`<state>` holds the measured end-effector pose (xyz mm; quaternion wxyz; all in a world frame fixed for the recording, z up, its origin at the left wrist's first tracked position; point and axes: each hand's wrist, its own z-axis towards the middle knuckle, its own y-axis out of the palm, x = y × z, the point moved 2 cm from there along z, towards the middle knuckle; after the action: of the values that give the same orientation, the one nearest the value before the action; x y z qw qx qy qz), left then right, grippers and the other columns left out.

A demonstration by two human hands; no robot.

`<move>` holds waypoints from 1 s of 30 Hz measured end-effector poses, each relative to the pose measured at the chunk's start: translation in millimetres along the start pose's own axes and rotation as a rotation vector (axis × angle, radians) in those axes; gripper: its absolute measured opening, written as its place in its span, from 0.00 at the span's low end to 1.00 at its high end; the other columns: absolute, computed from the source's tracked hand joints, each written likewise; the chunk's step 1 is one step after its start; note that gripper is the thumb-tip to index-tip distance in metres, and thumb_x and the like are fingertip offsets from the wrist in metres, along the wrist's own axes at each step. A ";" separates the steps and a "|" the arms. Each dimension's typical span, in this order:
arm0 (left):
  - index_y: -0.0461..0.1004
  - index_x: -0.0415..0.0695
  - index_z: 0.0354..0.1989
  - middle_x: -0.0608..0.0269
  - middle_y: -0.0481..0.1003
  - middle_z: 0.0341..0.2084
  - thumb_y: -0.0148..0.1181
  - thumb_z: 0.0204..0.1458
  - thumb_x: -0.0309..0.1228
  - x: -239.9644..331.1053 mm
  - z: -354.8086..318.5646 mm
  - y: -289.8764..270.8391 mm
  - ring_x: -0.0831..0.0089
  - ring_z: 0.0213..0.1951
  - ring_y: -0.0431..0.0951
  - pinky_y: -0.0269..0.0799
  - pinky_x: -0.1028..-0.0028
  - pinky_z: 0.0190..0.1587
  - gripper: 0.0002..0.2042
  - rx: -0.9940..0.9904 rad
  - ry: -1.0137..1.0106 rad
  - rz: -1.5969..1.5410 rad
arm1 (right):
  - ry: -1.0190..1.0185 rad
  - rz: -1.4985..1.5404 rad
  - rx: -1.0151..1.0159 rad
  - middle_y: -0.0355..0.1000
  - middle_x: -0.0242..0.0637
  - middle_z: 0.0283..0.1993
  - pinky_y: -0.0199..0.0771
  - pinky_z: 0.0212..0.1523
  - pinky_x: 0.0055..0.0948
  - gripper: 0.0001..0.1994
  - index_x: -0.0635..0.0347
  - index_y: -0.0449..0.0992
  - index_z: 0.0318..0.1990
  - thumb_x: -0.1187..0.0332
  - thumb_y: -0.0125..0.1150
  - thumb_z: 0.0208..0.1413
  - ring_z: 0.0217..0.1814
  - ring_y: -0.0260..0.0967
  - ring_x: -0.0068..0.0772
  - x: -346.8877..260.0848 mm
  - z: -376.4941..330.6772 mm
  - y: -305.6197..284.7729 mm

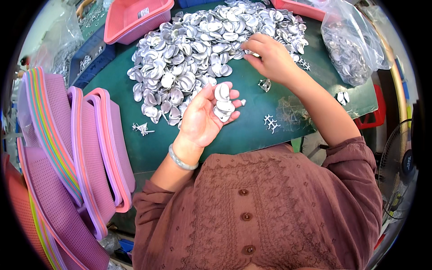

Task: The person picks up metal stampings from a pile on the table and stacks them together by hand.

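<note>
A big heap of silvery, petal-shaped metal pieces [180, 58] covers the far part of the green table [189, 146]. My left hand [202, 114], palm up at the near edge of the heap, bears several of these metal pieces [223, 103] stacked on its fingers. At the right side of the heap is my right hand [272, 58], palm down; its thumb and curved fingers are apart, and no piece shows between them. Below it on the table lie a shiny claw-like metal piece [264, 84] and a small loose bit [243, 102] near my left fingertips.
Spiky silver castings [272, 123] lie near the table's front, with others [143, 129] at left. Nested pink and purple plastic baskets [94, 148] stand on the left. A pink basket [130, 22] and blue tray [92, 58] sit behind. A filled plastic bag [348, 49] and fan [396, 166] are right.
</note>
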<state>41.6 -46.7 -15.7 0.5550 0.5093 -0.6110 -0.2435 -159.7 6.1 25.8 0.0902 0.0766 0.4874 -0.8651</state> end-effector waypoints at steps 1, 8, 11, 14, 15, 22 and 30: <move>0.66 0.38 0.44 0.52 0.70 0.40 0.36 0.57 0.43 -0.5 0.1 -2.5 0.60 0.43 0.71 0.71 0.62 0.40 0.20 -0.005 -0.012 -0.019 | -0.014 -0.030 0.014 0.66 0.36 0.33 0.66 0.37 0.34 0.07 0.57 0.72 0.31 0.68 0.57 0.43 0.37 0.65 0.40 2.0 4.1 3.0; 0.69 0.41 0.36 0.57 0.71 0.36 0.45 0.54 0.37 -1.5 -2.3 0.4 0.64 0.39 0.72 0.70 0.66 0.37 0.12 0.067 -0.023 -0.009 | -0.079 -0.110 -0.014 0.65 0.33 0.33 0.66 0.39 0.33 0.08 0.54 0.74 0.30 0.64 0.59 0.41 0.40 0.64 0.36 -1.4 28.8 27.2; 0.69 0.41 0.36 0.59 0.71 0.36 0.47 0.52 0.33 0.4 -3.0 2.2 0.65 0.38 0.72 0.70 0.67 0.37 0.09 0.089 -0.008 0.033 | -0.135 -0.179 0.002 0.64 0.32 0.30 0.65 0.36 0.32 0.06 0.55 0.73 0.26 0.65 0.58 0.40 0.37 0.64 0.34 -6.1 33.9 33.0; 0.69 0.41 0.38 0.57 0.71 0.37 0.48 0.52 0.34 1.3 -3.0 0.0 0.63 0.39 0.72 0.70 0.66 0.37 0.10 0.108 0.007 0.047 | -0.147 -0.251 -0.032 0.63 0.32 0.29 0.64 0.35 0.32 0.05 0.57 0.70 0.23 0.66 0.56 0.41 0.35 0.63 0.33 -12.4 35.4 33.9; 0.69 0.41 0.38 0.57 0.71 0.37 0.48 0.52 0.34 1.4 -2.8 -1.0 0.62 0.39 0.72 0.70 0.65 0.38 0.11 0.117 0.010 0.046 | -0.146 -0.264 -0.042 0.63 0.32 0.29 0.64 0.36 0.32 0.05 0.57 0.70 0.23 0.66 0.56 0.41 0.35 0.63 0.33 -12.5 36.0 34.5; 0.69 0.40 0.39 0.58 0.72 0.36 0.48 0.52 0.34 3.2 -3.6 -1.8 0.63 0.39 0.72 0.70 0.66 0.38 0.12 0.128 0.000 0.064 | -0.126 -0.197 -0.012 0.63 0.34 0.28 0.64 0.34 0.33 0.06 0.59 0.70 0.23 0.67 0.55 0.42 0.34 0.64 0.37 -10.2 39.7 35.6; 0.66 0.40 0.46 0.58 0.71 0.37 0.44 0.53 0.37 7.6 -2.9 -0.2 0.64 0.40 0.72 0.69 0.66 0.40 0.16 0.129 0.017 0.085 | 0.477 0.820 -0.297 0.63 0.20 0.25 0.56 0.28 0.17 0.09 0.62 0.71 0.32 0.64 0.52 0.53 0.28 0.54 0.13 13.5 42.6 21.7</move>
<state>45.3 -52.8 -11.8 0.5361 0.5194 -0.6419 -0.1756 -169.7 -42.5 26.7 0.3190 0.4443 0.5421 -0.6380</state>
